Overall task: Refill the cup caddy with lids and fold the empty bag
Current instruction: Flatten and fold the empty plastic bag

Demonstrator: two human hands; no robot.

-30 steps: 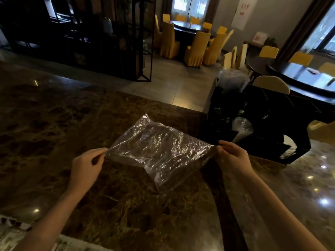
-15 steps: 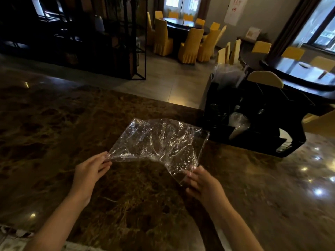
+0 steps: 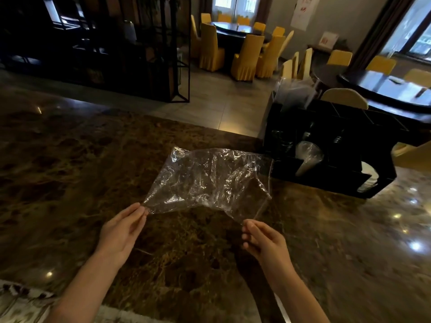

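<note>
Forearms come in bare from the bottom edge, both reaching over the marble counter (image 3: 70,183). Left hand (image 3: 121,231): fingers drawn together in a pinch on the near left corner of the clear plastic bag (image 3: 210,180). Right hand (image 3: 263,238): fingers curled in, tips at the bag's near right corner; looks like a pinch too, but the film is too thin there to confirm real contact. Bag is empty, crinkled, spread out roughly flat between the hands and the caddy; near edge lifted by the hands, can't tell if the far edge rests on the counter. Far right corner of the bag sits just beside the black cup caddy (image 3: 338,183). Caddy stands on the counter to the right, a tilted stack of clear cups (image 3: 307,157) in a front compartment, white lids (image 3: 368,180) at its right end. Beyond the counter edge: tiled floor, black metal shelving (image 3: 140,54) on the left, round dark tables with yellow-covered chairs (image 3: 245,57) further back
</note>
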